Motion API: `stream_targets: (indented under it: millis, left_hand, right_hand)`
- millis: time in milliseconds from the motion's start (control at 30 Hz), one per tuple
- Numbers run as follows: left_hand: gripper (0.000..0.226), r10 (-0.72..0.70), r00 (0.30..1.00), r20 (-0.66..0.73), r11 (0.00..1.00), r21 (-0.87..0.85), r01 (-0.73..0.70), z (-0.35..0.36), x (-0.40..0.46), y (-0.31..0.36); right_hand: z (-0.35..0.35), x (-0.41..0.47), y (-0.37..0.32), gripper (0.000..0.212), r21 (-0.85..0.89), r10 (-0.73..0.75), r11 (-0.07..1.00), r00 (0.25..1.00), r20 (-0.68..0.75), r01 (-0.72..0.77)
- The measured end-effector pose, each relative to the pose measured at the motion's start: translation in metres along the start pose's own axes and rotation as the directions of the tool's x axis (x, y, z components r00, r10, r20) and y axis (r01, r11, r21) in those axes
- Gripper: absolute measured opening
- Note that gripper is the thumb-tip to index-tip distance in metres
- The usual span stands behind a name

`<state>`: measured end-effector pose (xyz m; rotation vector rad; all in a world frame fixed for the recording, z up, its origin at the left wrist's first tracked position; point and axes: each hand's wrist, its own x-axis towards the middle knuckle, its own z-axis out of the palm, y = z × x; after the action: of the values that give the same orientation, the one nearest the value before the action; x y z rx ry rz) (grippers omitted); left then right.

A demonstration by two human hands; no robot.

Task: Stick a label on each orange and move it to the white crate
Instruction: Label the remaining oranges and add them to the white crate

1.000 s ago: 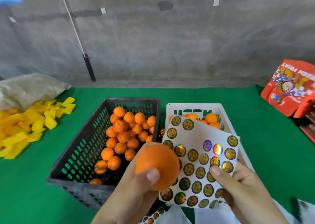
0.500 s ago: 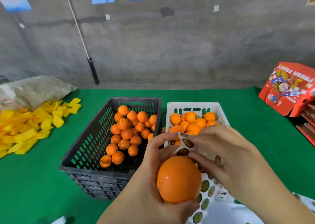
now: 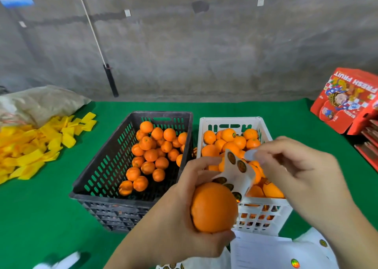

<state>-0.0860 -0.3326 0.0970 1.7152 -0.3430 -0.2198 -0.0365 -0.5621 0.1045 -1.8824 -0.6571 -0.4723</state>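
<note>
My left hand [image 3: 180, 217] grips an orange [image 3: 213, 207] and also holds a bent sheet of round labels [image 3: 235, 174] behind it, in front of the two crates. My right hand [image 3: 296, 166] hovers just right of the sheet, thumb and forefinger pinching a small pale label [image 3: 250, 154] that looks peeled off it. The black crate [image 3: 102, 178] holds several unlabelled oranges [image 3: 151, 155]. The white crate [image 3: 263, 217] to its right holds several oranges [image 3: 231, 139], one showing a sticker.
A pile of yellow wrappers [image 3: 30, 146] and a grey sack [image 3: 38, 103] lie at the left on the green table [image 3: 41, 217]. A red fruit carton [image 3: 347, 101] stands at the right. White label sheets and paper [image 3: 266, 252] lie near the front edge.
The label sheet went from spread flat in my right hand to folded behind the orange in my left hand. My right hand has pulled away up and to the right with a label.
</note>
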Motion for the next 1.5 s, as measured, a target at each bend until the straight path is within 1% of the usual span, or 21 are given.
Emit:
stream_targets:
  millis: [33,100,167,233,367,467,533,633,733,767,833,933,1000,1100,1167,1233,1300,1333,1367,1400,1500]
  left_hand:
    - [0.092,0.03,0.998,-0.055,0.998,0.057,-0.026,0.001,0.004,-0.003]
    - [0.096,0.081,0.986,-0.145,0.993,0.092,-0.068,0.001,-0.012,-0.021]
    - [0.089,0.108,0.967,-0.23,0.994,0.055,-0.098,0.004,-0.006,-0.027]
    - [0.086,0.113,0.963,-0.244,0.993,0.011,-0.114,0.005,-0.002,-0.031]
    - [0.093,0.032,0.97,-0.239,0.997,-0.063,-0.048,-0.001,-0.005,-0.03]
    - [0.093,0.037,0.979,-0.201,0.987,-0.147,-0.067,0.001,-0.002,-0.038]
    - [0.088,0.064,0.985,-0.158,0.972,-0.214,-0.097,0.004,-0.001,-0.043]
    - [0.081,0.071,0.986,-0.153,0.973,-0.209,-0.102,0.003,0.003,-0.055]
    - [0.093,-0.095,0.963,-0.251,0.936,-0.351,0.001,0.003,0.017,-0.067]
    - [0.09,-0.142,0.961,-0.236,0.886,-0.463,0.017,0.005,0.02,-0.073]
    - [0.059,-0.154,0.976,-0.156,0.816,-0.577,0.037,0.012,0.021,-0.086]
    - [0.055,-0.235,0.964,-0.125,0.77,-0.63,0.106,0.015,0.015,-0.11]
    - [0.048,-0.24,0.96,-0.14,0.779,-0.619,0.104,0.01,0.018,-0.115]
    - [0.046,-0.158,0.971,-0.181,0.819,-0.573,0.026,0.002,0.026,-0.116]
    - [0.05,-0.15,0.967,-0.206,0.83,-0.557,0.011,-0.007,0.032,-0.116]
    - [0.051,-0.15,0.966,-0.211,0.857,-0.515,0.02,-0.019,0.038,-0.115]
    - [0.049,-0.154,0.955,-0.253,0.91,-0.413,0.037,-0.032,0.046,-0.116]
    - [0.047,-0.153,0.947,-0.281,0.929,-0.368,0.041,-0.037,0.05,-0.116]
    - [0.047,-0.155,0.938,-0.312,0.942,-0.333,0.045,-0.043,0.055,-0.117]
    - [0.046,-0.156,0.928,-0.338,0.945,-0.326,0.04,-0.048,0.061,-0.12]
    - [0.042,-0.155,0.917,-0.368,0.957,-0.286,0.048,-0.064,0.081,-0.129]
  right_hand:
    - [0.002,-0.005,-0.003,0.012,-0.055,-0.041,0.998,0.993,-0.108,0.035]
    - [0.014,-0.015,-0.01,0.009,-0.205,-0.189,0.967,0.967,-0.172,0.153]
    - [0.032,-0.028,-0.009,0.018,-0.288,-0.291,0.922,0.954,-0.066,0.261]
    - [0.04,-0.032,-0.001,0.027,-0.286,-0.316,0.901,0.945,0.081,0.326]
    - [0.03,-0.03,0.011,0.04,-0.25,-0.273,0.904,0.919,0.285,0.346]
    - [0.038,-0.037,0.014,0.063,-0.356,-0.225,0.87,0.918,0.326,0.34]
    - [0.051,-0.041,0.014,0.074,-0.379,-0.208,0.875,0.94,0.271,0.303]
    - [0.059,-0.041,0.016,0.074,-0.28,-0.157,0.94,0.975,0.158,0.197]
    - [0.055,-0.037,0.02,0.07,-0.099,-0.079,0.991,0.994,0.078,0.087]
    - [0.054,-0.035,0.022,0.07,0.001,-0.038,0.999,0.997,0.068,0.038]
    - [0.051,-0.028,0.031,0.071,0.124,0.024,0.992,0.997,0.075,-0.033]
    - [0.041,-0.009,0.057,0.077,0.053,0.11,0.992,0.993,0.033,-0.112]
    - [0.03,0.007,0.081,0.087,-0.089,0.22,0.972,0.975,0.027,-0.217]
    - [0.023,0.023,0.12,0.112,-0.412,0.509,0.802,0.856,0.092,-0.432]
    - [0.026,0.021,0.137,0.11,-0.481,0.618,0.729,0.771,0.153,-0.488]
    - [0.035,0.009,0.133,0.1,-0.275,0.687,0.726,0.686,0.239,-0.631]
    - [0.047,-0.003,0.117,0.081,0.088,0.763,0.544,0.535,0.363,-0.835]
    - [0.052,-0.009,0.113,0.076,0.225,0.747,0.443,0.496,0.443,-0.868]
    - [0.057,-0.016,0.114,0.077,0.323,0.702,0.395,0.509,0.499,-0.86]
    - [0.063,-0.021,0.118,0.082,0.363,0.665,0.406,0.544,0.512,-0.839]
    - [0.078,-0.019,0.121,0.09,0.334,0.645,0.584,0.673,0.363,-0.74]
